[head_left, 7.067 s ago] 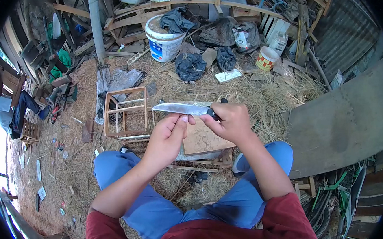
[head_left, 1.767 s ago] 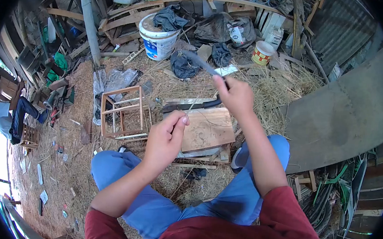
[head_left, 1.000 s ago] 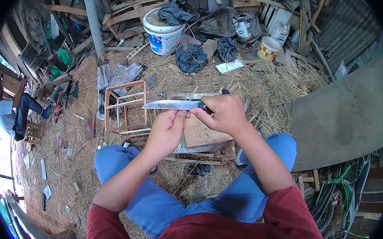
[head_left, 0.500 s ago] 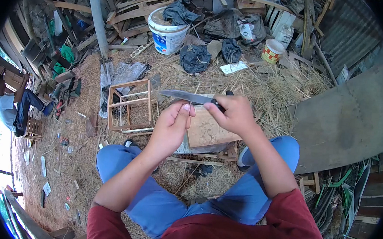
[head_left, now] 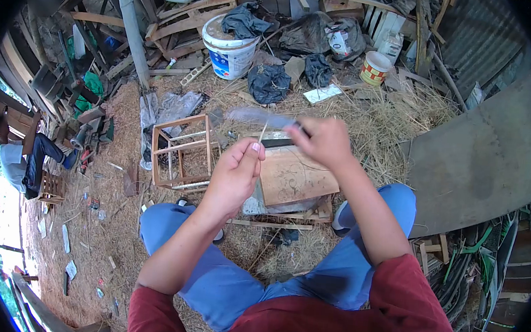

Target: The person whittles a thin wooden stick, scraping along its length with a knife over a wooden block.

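My left hand [head_left: 234, 173] is closed, pinching a thin, pale wooden stick [head_left: 264, 131] that points upward from the fingertips. My right hand [head_left: 324, 144] grips the dark handle of a knife [head_left: 260, 115], whose blade is smeared by motion. The blade extends leftward near the stick's upper end; whether it touches cannot be made out. Below both hands lies a flat wooden board [head_left: 298, 180] on a low support. Left of the board stands an open wooden frame [head_left: 209, 146].
Straw and shavings cover the ground. Behind are a white bucket [head_left: 230, 60], a black plastic bag [head_left: 269, 84] and a red-and-yellow tub [head_left: 375, 68]. A large grey sheet [head_left: 465, 163] leans at the right. Another person [head_left: 13, 157] sits at far left.
The knife has moved up and away from my left fingers, and its blade is now blurred. More of the stick shows above my left hand. My left hand keeps its pinch.
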